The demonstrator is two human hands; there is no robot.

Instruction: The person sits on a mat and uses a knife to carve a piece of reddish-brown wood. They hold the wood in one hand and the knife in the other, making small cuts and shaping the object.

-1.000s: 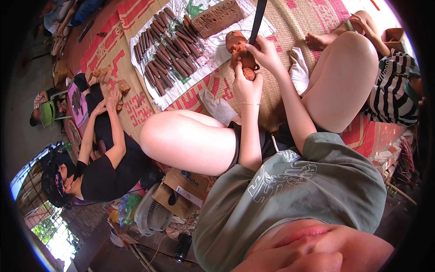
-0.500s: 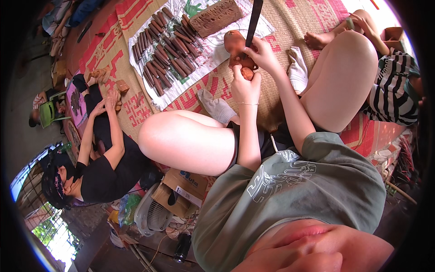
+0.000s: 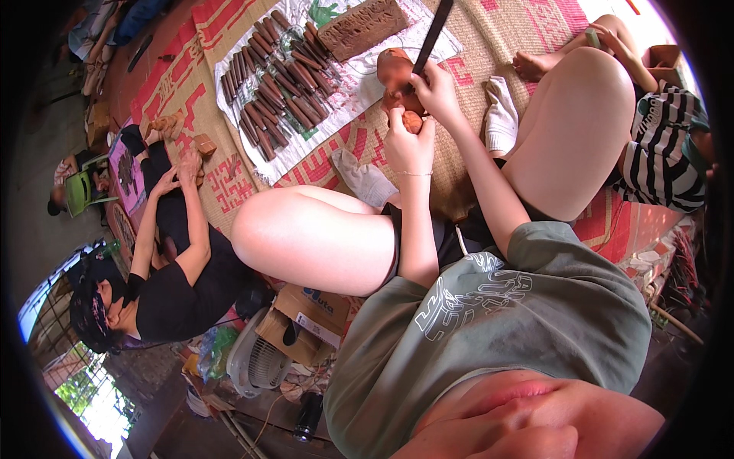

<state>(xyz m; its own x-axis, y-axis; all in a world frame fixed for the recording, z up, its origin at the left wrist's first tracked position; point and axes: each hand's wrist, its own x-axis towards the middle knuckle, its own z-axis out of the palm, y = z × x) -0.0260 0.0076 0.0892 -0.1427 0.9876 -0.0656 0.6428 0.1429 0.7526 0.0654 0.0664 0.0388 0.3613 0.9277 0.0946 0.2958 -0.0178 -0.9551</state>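
Observation:
A reddish-brown carved wooden figure (image 3: 394, 67) with rounded parts lies between my hands above the mat. My left hand (image 3: 409, 149) is closed around its near end, where a round knob shows beside the thumb. In my right hand (image 3: 438, 90) is a long, narrow, dark flat tool, perhaps a file (image 3: 433, 34), pointing away from me. Its lower end meets the figure's right side and is partly hidden by my fingers. Just left of the figure, a white cloth (image 3: 352, 103) holds several rows of short dark-brown wooden sticks (image 3: 279, 88).
A rough brown block (image 3: 363, 29) lies on the cloth's far side. My socked feet rest on the patterned mat (image 3: 222, 180). One person works at the left; another sits close at the right in striped clothing. Behind my left knee are a cardboard box (image 3: 321, 312) and a fan (image 3: 267, 359).
The tool's far end has swung to the right, so it slants more. Both hands and the figure have shifted slightly, still gripped as before.

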